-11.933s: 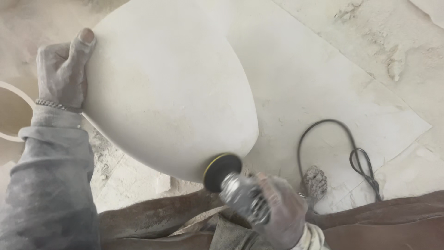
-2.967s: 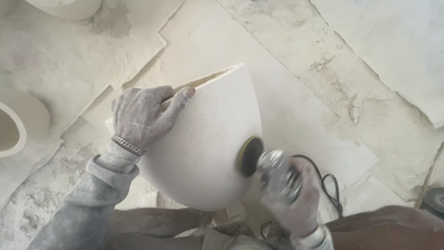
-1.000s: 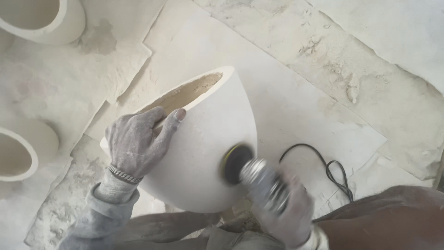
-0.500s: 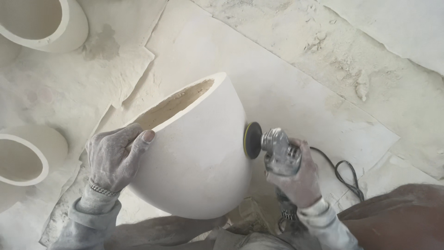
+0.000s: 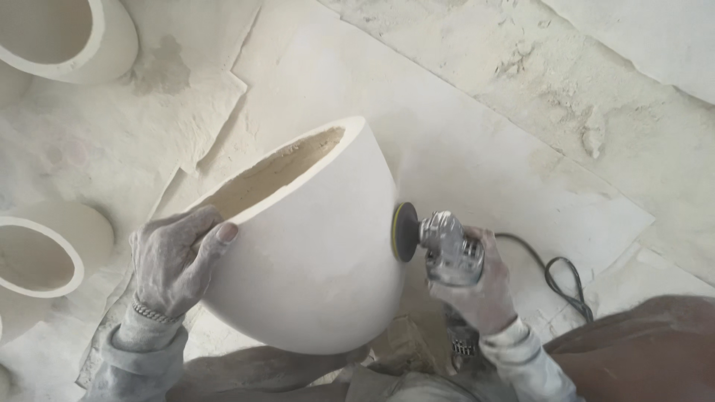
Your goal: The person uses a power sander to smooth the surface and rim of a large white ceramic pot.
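Observation:
A large pale stone bowl (image 5: 313, 260) lies tilted on its side in front of me, its hollow mouth facing up and to the left. My left hand (image 5: 175, 257), coated in dust, grips the bowl's near rim. My right hand (image 5: 477, 286) holds a small metal angle grinder (image 5: 443, 242). Its dark round sanding disc (image 5: 404, 232) presses flat against the bowl's right outer wall.
Two more hollow stone vessels stand at the left, one at the top corner (image 5: 67, 45) and one at mid left (image 5: 45, 253). The grinder's black cord (image 5: 558, 275) loops over dusty sheets on the floor to the right. My dust-covered legs fill the bottom edge.
Over the last seconds the bowl has turned so its mouth shows more. The grinder has climbed from the bowl's lower side to its right wall. My left hand slid down along the rim.

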